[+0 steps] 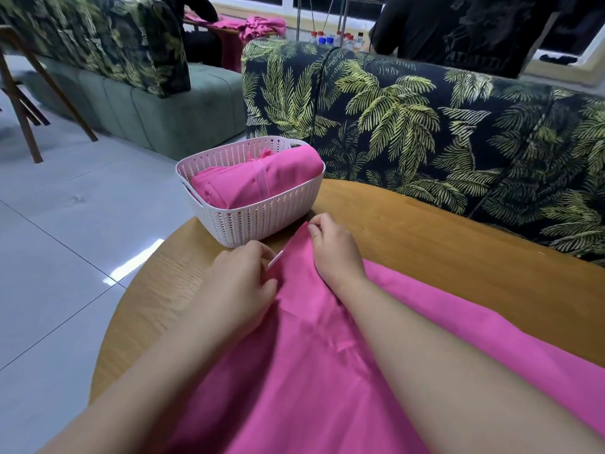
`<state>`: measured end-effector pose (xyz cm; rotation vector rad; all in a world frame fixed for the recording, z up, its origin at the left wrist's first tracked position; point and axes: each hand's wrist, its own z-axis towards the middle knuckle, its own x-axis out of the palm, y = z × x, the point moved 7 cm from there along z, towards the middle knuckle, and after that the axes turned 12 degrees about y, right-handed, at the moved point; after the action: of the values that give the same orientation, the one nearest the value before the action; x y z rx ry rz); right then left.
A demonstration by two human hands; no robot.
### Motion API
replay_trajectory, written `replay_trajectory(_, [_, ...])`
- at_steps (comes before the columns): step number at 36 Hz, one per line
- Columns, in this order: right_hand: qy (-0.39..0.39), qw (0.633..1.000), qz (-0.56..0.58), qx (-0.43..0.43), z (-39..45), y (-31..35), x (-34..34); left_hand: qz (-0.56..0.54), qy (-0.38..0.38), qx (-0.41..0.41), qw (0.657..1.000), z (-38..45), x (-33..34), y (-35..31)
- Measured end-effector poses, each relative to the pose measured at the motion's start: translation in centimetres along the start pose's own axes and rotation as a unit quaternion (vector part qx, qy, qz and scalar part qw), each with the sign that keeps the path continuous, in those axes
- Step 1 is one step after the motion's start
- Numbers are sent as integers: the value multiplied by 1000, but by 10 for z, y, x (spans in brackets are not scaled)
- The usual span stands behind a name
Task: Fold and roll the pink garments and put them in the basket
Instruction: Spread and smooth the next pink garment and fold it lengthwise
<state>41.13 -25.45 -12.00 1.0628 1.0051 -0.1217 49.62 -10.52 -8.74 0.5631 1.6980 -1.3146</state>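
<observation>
Folding stage: my left hand (240,283) and right hand (334,247) both pinch the far tip of the pink garment (327,355) spread across frame centre; the basket (258,217) above holds one roll. Next: an even fold

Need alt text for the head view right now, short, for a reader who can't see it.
Both hands, left and right, pinch the far end of a pink garment spread on a round wooden table. Just beyond, a white basket holds a rolled pink garment.
</observation>
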Motion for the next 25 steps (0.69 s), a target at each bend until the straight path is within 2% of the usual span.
replay_trajectory(2, [-4,1000,-3,-5,-1,1,-1,-51,9,-2,999,5,5,0])
replay_trajectory(6, [-25,999,7,-37,-7,8,-7,-26,-13,59,998,26,11,-16])
replay_trajectory(12, [-28,998,22,-60,-11,14,-10,-63,3,49,997,52,24,-30])
replay_trajectory(14, [-24,998,14,-59,-11,14,-9,-110,35,32,993,59,27,-24])
replay_trajectory(17, [-21,998,5,-57,-10,13,-9,-193,122,18,973,64,32,-13])
replay_trajectory(20, [-22,998,-5,-57,-9,13,-9,-262,213,23,941,50,31,-10])
replay_trajectory(23, [-22,998,-17,-58,-9,12,-8,-335,302,27,892,25,32,-7])
replay_trajectory(25, [-24,998,-24,-62,-9,12,-7,-339,325,47,882,9,31,-5])
